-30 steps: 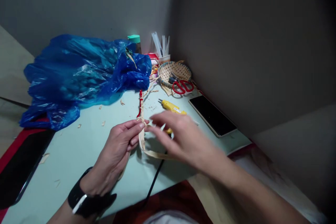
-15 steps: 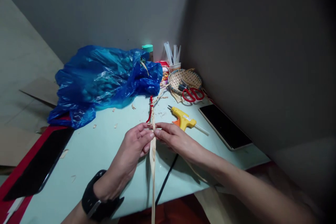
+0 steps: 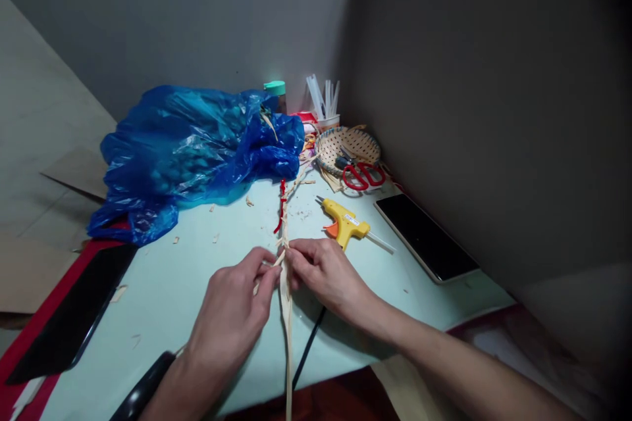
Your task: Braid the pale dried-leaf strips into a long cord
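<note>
A pale braid of flat fibre strips [image 3: 284,220] runs up the middle of the table, with a red tie [image 3: 282,194] at its far end. Loose strips [image 3: 288,335] hang from its near end past the table's front edge. My left hand [image 3: 237,302] pinches one strip between thumb and forefinger, drawn out to the left of the braid. On the other side, my right hand [image 3: 320,273] is closed on the braid where the strips cross; its fingertips are partly hidden. A yellow glue gun [image 3: 348,223] lies just beyond my right hand.
A blue plastic bag [image 3: 197,145] fills the back left. Behind the glue gun are a woven basket [image 3: 328,145], red-handled scissors [image 3: 363,176] and a cup of glue sticks [image 3: 328,122]. One phone [image 3: 427,237] lies right; a dark flat device [image 3: 74,309] lies left.
My left hand has moved slightly down and left and turned, drawing a strip out sideways from the braid. My right hand stays close to the same spot on the braid.
</note>
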Demonstrator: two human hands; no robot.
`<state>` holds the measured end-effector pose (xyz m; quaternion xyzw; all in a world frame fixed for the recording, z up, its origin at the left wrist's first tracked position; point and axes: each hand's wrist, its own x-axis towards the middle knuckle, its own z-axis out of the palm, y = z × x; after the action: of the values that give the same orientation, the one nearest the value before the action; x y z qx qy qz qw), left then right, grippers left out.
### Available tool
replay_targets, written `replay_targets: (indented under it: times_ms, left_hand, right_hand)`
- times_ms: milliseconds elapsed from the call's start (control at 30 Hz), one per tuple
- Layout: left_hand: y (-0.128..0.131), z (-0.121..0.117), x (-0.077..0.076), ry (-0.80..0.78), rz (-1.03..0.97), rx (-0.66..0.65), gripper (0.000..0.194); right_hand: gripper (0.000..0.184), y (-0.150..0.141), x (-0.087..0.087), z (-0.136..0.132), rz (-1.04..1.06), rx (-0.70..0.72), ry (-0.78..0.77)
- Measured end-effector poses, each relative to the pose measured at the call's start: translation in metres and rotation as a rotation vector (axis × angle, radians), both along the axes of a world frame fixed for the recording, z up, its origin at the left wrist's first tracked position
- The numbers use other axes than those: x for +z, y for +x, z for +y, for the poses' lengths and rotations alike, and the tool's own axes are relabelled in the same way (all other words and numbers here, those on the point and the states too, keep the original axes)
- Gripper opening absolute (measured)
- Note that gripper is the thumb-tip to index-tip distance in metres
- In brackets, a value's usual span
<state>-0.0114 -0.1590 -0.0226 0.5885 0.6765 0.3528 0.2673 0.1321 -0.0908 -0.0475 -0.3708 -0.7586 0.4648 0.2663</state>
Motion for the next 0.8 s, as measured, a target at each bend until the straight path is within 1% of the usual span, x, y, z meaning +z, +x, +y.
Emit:
replay_targets:
  times_ms: [67,133,267,333,433,500,533,567,600,633,667,733,800]
  left_hand:
    - [0.0,-0.008,0.003,0.039,0.025,0.018,0.005]
    - [0.004,-0.013,0.001,0.042,0.024,0.017,0.003]
    - [0.022,-0.016,-0.012,0.059,0.081,-0.019,0.01]
    - [0.029,-0.015,-0.015,0.069,0.125,-0.016,0.012]
    - [0.026,-0.013,-0.01,0.03,0.144,-0.052,0.005]
    - [0.015,-0.008,-0.003,0.025,0.096,-0.078,0.013]
    - [0.009,-0.005,0.0,0.042,0.052,-0.012,0.016]
    - [0.003,-0.001,0.001,0.054,0.006,0.077,0.015]
    - [-0.002,0.004,0.001,0.043,-0.074,0.122,0.013]
    - [-0.005,0.008,-0.001,0.007,-0.197,0.111,0.015]
    - [-0.006,0.012,-0.004,-0.055,-0.343,0.063,0.018]
    - [-0.004,0.018,-0.012,-0.196,-0.667,-0.07,0.016]
    - [0.001,0.021,-0.019,-0.299,-0.902,-0.139,0.013]
  right_hand:
    - [0.036,0.0,0.002,0.0,0.027,0.018,-0.037]
    - [0.035,0.001,0.001,0.0,0.048,0.025,-0.077]
    - [0.035,0.002,-0.002,0.003,0.18,0.061,-0.188]
    - [0.034,0.004,-0.003,0.003,0.214,0.074,-0.251]
    - [0.032,0.006,-0.001,0.003,0.216,0.065,-0.314]
    - [0.03,0.007,0.001,0.003,0.21,0.051,-0.306]
    - [0.029,0.008,0.002,0.004,0.205,0.049,-0.3]
    - [0.029,0.008,0.003,0.004,0.2,0.052,-0.294]
    - [0.03,0.009,0.003,0.004,0.201,0.064,-0.288]
    - [0.03,0.009,0.003,0.005,0.216,0.085,-0.286]
    - [0.031,0.008,0.003,0.005,0.24,0.109,-0.288]
    - [0.029,0.008,0.001,0.006,0.318,0.162,-0.324]
    - [0.025,0.006,-0.002,0.006,0.378,0.2,-0.368]
